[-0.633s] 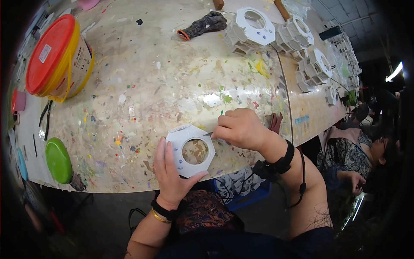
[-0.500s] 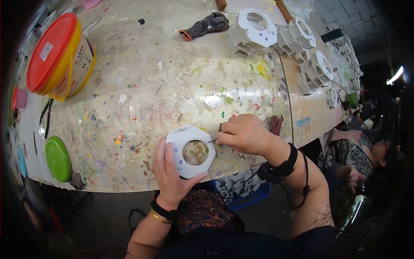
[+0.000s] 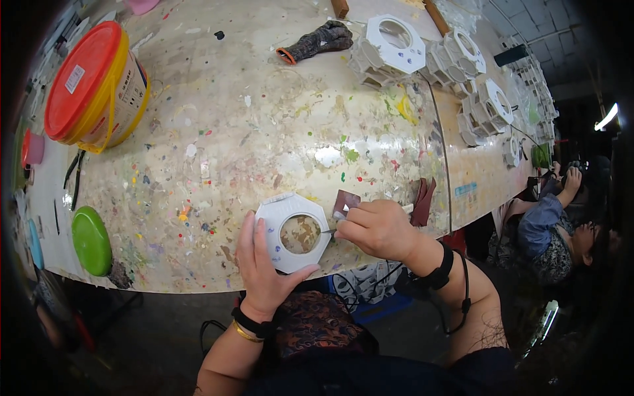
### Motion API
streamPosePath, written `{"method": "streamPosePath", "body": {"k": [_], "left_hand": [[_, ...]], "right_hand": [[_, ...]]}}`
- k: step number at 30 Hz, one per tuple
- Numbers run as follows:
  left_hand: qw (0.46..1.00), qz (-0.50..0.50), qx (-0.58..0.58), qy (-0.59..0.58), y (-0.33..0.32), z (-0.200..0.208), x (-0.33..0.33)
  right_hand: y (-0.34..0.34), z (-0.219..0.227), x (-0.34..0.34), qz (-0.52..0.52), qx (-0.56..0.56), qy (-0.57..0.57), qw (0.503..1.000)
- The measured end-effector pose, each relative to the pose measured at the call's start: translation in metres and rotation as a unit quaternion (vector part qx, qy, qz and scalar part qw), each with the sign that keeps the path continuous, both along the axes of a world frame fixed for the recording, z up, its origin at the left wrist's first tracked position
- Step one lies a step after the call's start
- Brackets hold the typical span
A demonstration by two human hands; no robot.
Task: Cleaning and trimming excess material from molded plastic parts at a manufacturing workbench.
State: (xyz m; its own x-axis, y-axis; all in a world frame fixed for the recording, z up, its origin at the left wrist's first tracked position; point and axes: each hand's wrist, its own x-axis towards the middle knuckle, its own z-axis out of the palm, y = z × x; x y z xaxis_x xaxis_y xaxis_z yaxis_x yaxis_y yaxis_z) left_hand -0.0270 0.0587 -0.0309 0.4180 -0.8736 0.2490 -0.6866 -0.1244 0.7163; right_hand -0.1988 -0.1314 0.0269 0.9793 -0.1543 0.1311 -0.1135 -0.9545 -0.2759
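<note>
A white octagonal frame [image 3: 273,221] with a round hole lies on the table near its front edge, with small purple-blue marks on its face. My left hand [image 3: 263,270] grips it, fingers along the left side and thumb at the lower edge. In the closed fingers of my right hand [image 3: 376,228] is a slim pointed tool [image 3: 329,231]. Its thin dark tip reaches the right rim of the hole; my fingers hide most of the rest. Just beyond that hand lies a reddish-brown piece of what looks like sandpaper [image 3: 346,202], and a folded piece [image 3: 423,202] lies to its right.
A yellow bucket with a red lid [image 3: 82,82] stands at the far left, above a green round lid [image 3: 91,241]. A dark glove [image 3: 317,42] and stacked white octagonal frames [image 3: 394,43] sit at the back. Another person [image 3: 551,228] is at the right.
My right hand has shifted slightly right and nearer to me, uncovering the reddish-brown piece. The tool's tip stays by the hole's right rim. The person at the right has raised an arm.
</note>
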Motion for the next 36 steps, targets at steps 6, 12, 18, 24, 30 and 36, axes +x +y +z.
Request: {"method": "streamPosePath", "body": {"k": [6,12,18,24,30,36], "left_hand": [[1.000,0.011,-0.011,-0.025,-0.002,-0.001,0.001],[1.000,0.004,-0.010,-0.012,-0.001,-0.002,0.000],[1.000,0.000,-0.012,-0.009,-0.001,-0.002,0.001],[1.000,-0.005,-0.008,-0.008,0.000,-0.002,0.001],[1.000,-0.005,-0.012,-0.005,-0.001,-0.003,0.002],[1.000,-0.007,-0.012,0.004,-0.002,-0.002,0.002]], "right_hand": [[0.013,-0.002,-0.003,-0.019,0.006,-0.032,0.999],[0.027,-0.008,-0.003,-0.080,0.012,-0.044,0.996],[0.036,-0.007,0.000,-0.133,0.035,-0.057,0.989],[0.038,-0.010,0.000,-0.167,0.021,-0.071,0.983],[0.041,-0.014,-0.003,-0.185,0.023,-0.073,0.980],[0.040,-0.011,-0.003,-0.185,0.027,-0.070,0.980]]}}
